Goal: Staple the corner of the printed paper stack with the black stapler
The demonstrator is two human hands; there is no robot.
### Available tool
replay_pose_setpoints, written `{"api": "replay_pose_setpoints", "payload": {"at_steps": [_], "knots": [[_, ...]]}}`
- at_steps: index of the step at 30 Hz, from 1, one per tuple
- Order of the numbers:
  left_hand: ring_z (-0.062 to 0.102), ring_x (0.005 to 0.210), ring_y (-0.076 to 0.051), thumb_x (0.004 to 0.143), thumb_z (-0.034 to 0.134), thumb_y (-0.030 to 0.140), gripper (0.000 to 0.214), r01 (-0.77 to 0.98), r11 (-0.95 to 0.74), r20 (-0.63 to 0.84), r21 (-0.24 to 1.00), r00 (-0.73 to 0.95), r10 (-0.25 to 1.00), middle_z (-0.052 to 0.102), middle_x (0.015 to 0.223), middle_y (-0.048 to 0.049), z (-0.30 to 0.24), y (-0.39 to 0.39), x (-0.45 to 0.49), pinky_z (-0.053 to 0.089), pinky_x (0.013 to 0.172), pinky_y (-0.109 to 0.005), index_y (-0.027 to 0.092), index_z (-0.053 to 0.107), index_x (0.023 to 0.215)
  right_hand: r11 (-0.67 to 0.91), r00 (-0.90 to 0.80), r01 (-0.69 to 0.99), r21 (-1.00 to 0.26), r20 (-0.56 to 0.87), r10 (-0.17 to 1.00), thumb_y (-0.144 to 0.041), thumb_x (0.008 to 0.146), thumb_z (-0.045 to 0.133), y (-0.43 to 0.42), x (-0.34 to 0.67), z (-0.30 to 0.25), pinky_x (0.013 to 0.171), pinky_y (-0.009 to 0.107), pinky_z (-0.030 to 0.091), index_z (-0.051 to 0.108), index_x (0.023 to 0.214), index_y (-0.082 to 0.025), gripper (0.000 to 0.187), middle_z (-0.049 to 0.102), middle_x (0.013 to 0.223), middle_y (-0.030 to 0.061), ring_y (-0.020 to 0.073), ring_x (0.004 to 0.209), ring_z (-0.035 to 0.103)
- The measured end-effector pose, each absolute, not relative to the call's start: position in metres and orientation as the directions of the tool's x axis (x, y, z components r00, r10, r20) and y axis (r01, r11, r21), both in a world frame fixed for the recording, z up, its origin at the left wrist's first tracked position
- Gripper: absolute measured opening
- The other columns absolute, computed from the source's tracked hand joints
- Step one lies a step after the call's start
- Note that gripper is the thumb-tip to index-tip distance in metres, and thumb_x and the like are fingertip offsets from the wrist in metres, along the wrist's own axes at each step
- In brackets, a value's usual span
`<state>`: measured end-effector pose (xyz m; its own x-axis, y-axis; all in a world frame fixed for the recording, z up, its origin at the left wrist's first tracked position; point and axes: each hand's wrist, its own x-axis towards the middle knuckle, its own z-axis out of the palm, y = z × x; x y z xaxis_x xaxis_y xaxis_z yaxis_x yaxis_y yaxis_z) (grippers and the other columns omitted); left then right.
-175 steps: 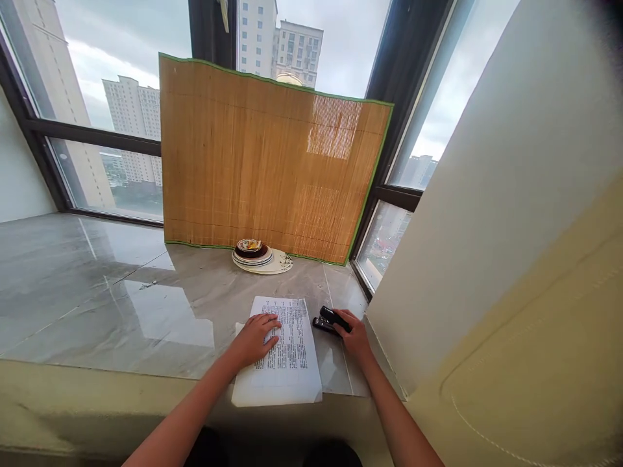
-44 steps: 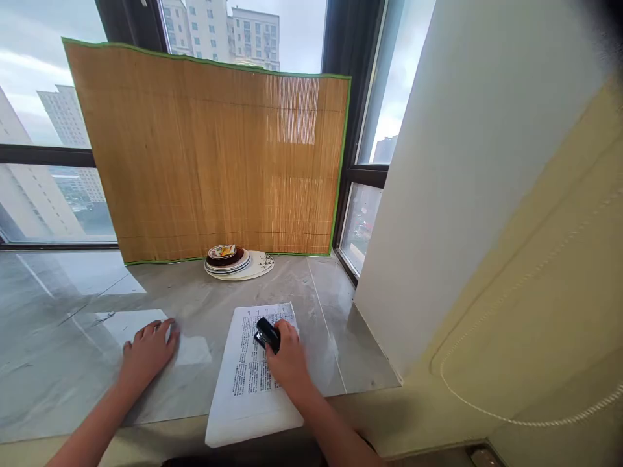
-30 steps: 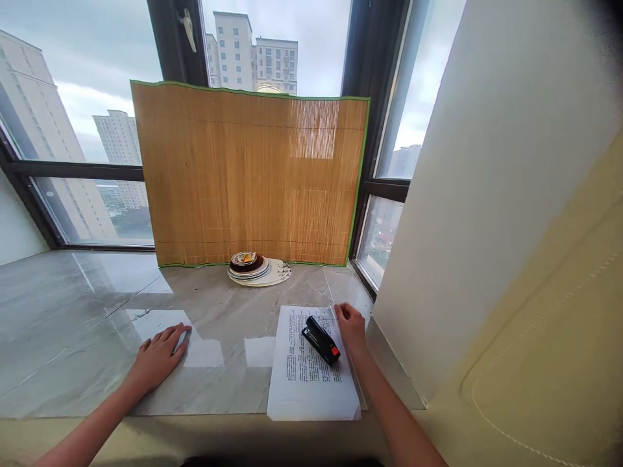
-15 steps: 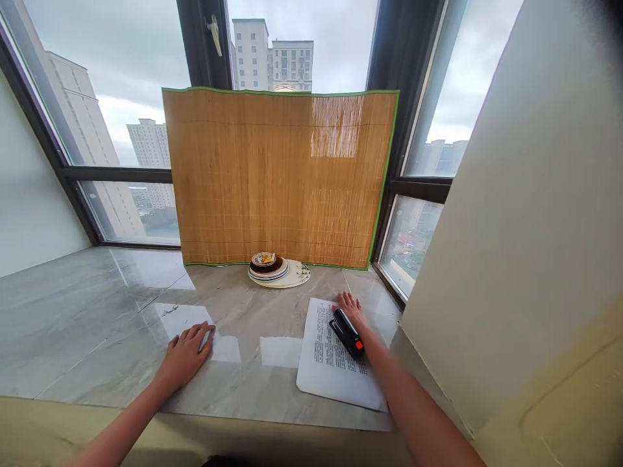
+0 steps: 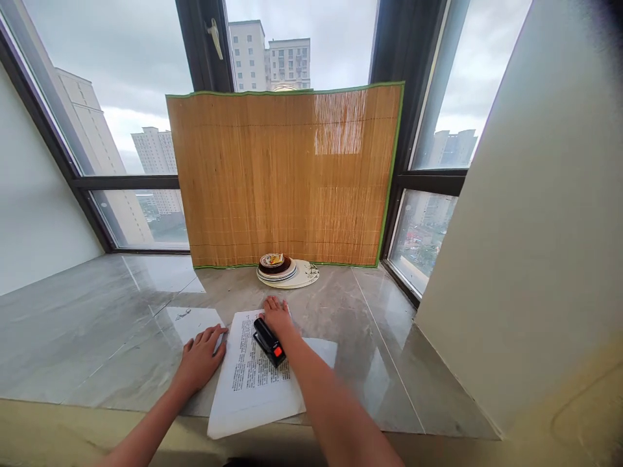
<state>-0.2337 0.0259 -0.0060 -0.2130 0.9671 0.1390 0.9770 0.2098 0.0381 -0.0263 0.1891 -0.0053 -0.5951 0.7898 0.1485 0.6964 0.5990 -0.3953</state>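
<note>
A stack of printed paper sheets (image 5: 248, 383) lies on the grey marble sill (image 5: 97, 324), its near edge hanging over the front. A black stapler (image 5: 268, 341) with a red end rests on the sheets. My right hand (image 5: 276, 311) lies flat, fingers spread, on the paper's far edge, just beyond the stapler. Beside the sheets' left edge, my left hand (image 5: 200, 355) presses flat on the sill with open fingers, its fingertips touching the paper.
A bamboo mat (image 5: 287, 175) with green trim stands upright against the window. A small pile of plates (image 5: 287, 271) sits in front of it. A white wall panel (image 5: 525, 246) closes off the right side.
The sheets with the stapler on top have slid left across the sill under my right hand. My left hand now touches the paper's left edge.
</note>
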Motion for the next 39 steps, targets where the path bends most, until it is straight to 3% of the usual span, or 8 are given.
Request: {"api": "replay_pose_setpoints", "payload": {"at_steps": [15, 21, 23, 27, 29, 31, 35, 39], "knots": [[0.057, 0.144, -0.033, 0.108, 0.025, 0.027, 0.055, 0.977, 0.174, 0.229, 0.12, -0.198, 0.953, 0.059, 0.157, -0.0134, -0.011, 0.027, -0.238, 0.039, 0.122, -0.06, 0.023, 0.063, 0.147, 0.497, -0.463, 0.771, -0.398, 0.187, 0.867, -0.025, 0.108, 0.048, 0.177, 0.095, -0.016, 0.134, 0.061, 0.021, 0.052, 0.157, -0.015, 0.051, 0.04, 0.172, 0.0203, 0.0303, 0.165, 0.033], [0.058, 0.147, -0.03, 0.102, 0.034, 0.024, 0.052, 0.966, -0.146, 0.289, 0.214, 0.08, 0.954, 0.064, 0.155, -0.0109, -0.013, 0.023, -0.175, 0.043, 0.128, -0.047, 0.024, 0.072, 0.138, 0.475, -0.374, 0.731, -0.491, 0.295, 0.879, -0.017, 0.1, 0.055, 0.166, 0.115, 0.008, 0.129, 0.051, 0.036, 0.064, 0.142, -0.021, 0.044, 0.057, 0.162, 0.0139, 0.0287, 0.156, 0.047], [0.048, 0.156, -0.031, 0.104, 0.042, 0.036, 0.052, 0.941, -0.256, 0.21, 0.222, 0.211, 0.955, 0.056, 0.164, -0.0083, -0.017, 0.022, -0.145, 0.035, 0.133, -0.053, 0.027, 0.065, 0.15, 0.463, -0.304, 0.709, -0.532, 0.362, 0.881, -0.019, 0.103, 0.049, 0.152, 0.117, 0.019, 0.121, 0.044, 0.046, 0.069, 0.133, -0.024, 0.037, 0.066, 0.15, 0.0114, 0.0268, 0.144, 0.059], [0.041, 0.16, -0.032, 0.105, 0.043, 0.043, 0.056, 0.974, -0.147, 0.102, 0.171, 0.131, 0.986, 0.048, 0.17, -0.0111, -0.021, 0.022, -0.102, 0.028, 0.134, -0.061, 0.028, 0.058, 0.157, 0.463, -0.246, 0.652, -0.601, 0.41, 0.878, -0.036, 0.109, 0.041, 0.104, 0.139, 0.019, 0.095, 0.036, 0.06, 0.074, 0.097, -0.029, 0.036, 0.076, 0.102, 0.0069, 0.0243, 0.1, 0.075], [0.04, 0.16, -0.034, 0.105, 0.042, 0.04, 0.057, 0.99, -0.05, 0.101, 0.133, 0.037, 0.994, 0.048, 0.17, -0.0144, -0.023, 0.025, -0.089, 0.027, 0.132, -0.064, 0.026, 0.058, 0.158, 0.442, -0.244, 0.594, -0.672, 0.373, 0.895, -0.045, 0.096, 0.065, 0.08, 0.154, 0.006, 0.099, 0.038, 0.059, 0.074, 0.116, -0.029, 0.027, 0.074, 0.121, 0.009, 0.0279, 0.112, 0.073], [0.042, 0.158, -0.037, 0.104, 0.042, 0.041, 0.058, 0.993, 0.0, 0.122, 0.117, -0.014, 0.992, 0.05, 0.167, -0.0171, -0.024, 0.027, -0.082, 0.027, 0.13, -0.067, 0.025, 0.058, 0.157, 0.408, -0.298, 0.626, -0.665, 0.279, 0.913, -0.04, 0.077, 0.082, 0.065, 0.167, -0.009, 0.112, 0.044, 0.053, 0.069, 0.134, -0.028, 0.059, 0.068, 0.141, 0.0134, 0.0346, 0.128, 0.068], [0.049, 0.151, -0.036, 0.102, 0.046, 0.044, 0.056, 0.985, 0.002, 0.169, 0.172, -0.032, 0.985, 0.056, 0.161, -0.0163, -0.024, 0.03, -0.081, 0.029, 0.126, -0.062, 0.026, 0.062, 0.152, 0.399, -0.306, 0.529, -0.749, 0.271, 0.913, -0.023, 0.078, 0.069, 0.069, 0.183, -0.031, 0.123, 0.048, 0.042, 0.069, 0.14, -0.028, 0.062, 0.061, 0.154, 0.0137, 0.0354, 0.144, 0.057], [0.053, 0.144, -0.032, 0.101, 0.049, 0.042, 0.05, 0.971, -0.015, 0.207, 0.24, -0.036, 0.978, 0.061, 0.151, -0.015, -0.02, 0.025, -0.084, 0.028, 0.126, -0.056, 0.021, 0.067, 0.142, 0.389, -0.196, 0.286, -0.876, 0.344, 0.918, -0.019, 0.076, 0.06, 0.085, 0.189, -0.037, 0.119, 0.049, 0.045, 0.071, 0.133, -0.022, 0.057, 0.069, 0.142, 0.0129, 0.0337, 0.136, 0.062]]}}
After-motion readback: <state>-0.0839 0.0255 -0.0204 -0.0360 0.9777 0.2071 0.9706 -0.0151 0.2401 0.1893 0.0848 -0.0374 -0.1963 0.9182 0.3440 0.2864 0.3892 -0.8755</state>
